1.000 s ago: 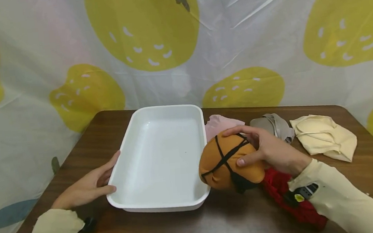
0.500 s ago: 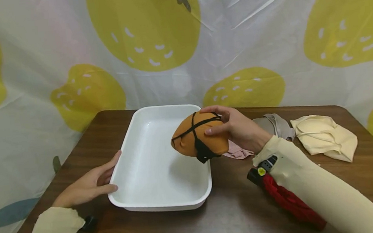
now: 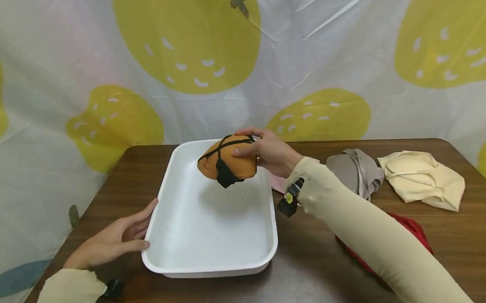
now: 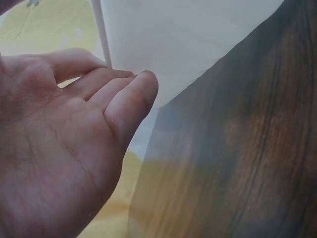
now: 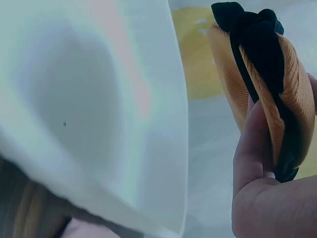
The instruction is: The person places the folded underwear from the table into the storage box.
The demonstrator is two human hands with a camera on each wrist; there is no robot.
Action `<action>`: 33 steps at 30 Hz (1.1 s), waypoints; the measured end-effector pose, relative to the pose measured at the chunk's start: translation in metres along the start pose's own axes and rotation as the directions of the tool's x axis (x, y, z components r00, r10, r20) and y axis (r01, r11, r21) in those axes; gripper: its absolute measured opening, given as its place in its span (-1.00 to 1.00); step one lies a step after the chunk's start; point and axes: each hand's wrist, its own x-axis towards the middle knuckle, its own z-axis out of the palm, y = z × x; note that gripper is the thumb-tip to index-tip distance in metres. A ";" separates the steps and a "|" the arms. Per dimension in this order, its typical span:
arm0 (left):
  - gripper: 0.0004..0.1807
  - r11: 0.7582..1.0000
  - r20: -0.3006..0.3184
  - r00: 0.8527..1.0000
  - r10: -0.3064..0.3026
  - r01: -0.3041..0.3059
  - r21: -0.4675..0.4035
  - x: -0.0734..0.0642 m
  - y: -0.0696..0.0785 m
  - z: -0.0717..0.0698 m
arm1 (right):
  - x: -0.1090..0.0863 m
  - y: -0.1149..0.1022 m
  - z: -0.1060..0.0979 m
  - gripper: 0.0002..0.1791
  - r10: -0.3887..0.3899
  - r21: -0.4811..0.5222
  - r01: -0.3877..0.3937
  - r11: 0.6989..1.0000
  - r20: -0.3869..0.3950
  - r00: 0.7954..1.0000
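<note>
An orange bra with black straps (image 3: pixel 235 161), folded into a cup shape, hangs over the far part of the white tray (image 3: pixel 219 266). My right hand (image 3: pixel 271 153) pinches its right end, thumb on the near face. From the side, the right wrist view shows the folded orange layers and black band (image 5: pixel 262 54) held between thumb and fingers. At the tray's left side, my left hand (image 3: pixel 111 240) touches the rim with thumb and fingers spread apart. Its fingertips (image 4: pixel 146 82) rest against the tray's outer wall in the left wrist view.
Right of the tray on the brown wooden table (image 3: pixel 308 282) lie a grey bra (image 3: pixel 350 173) and a cream folded garment (image 3: pixel 421 178). A red garment (image 3: pixel 411 230) lies partly under the right forearm. Pink cloth (image 3: pixel 277 181) shows beside the tray. A lemon-print curtain (image 3: pixel 230 109) hangs behind.
My right hand has carried the orange bra leftward and away from me, from the tray's right edge to over its far part. The left hand has stayed at the rim.
</note>
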 end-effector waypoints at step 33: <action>-0.04 1.000 -0.101 0.995 0.014 -0.012 0.018 -0.006 -0.004 0.003 | 0.068 0.057 0.061 -0.18 0.117 -0.148 -0.162 0.976 -0.271 0.955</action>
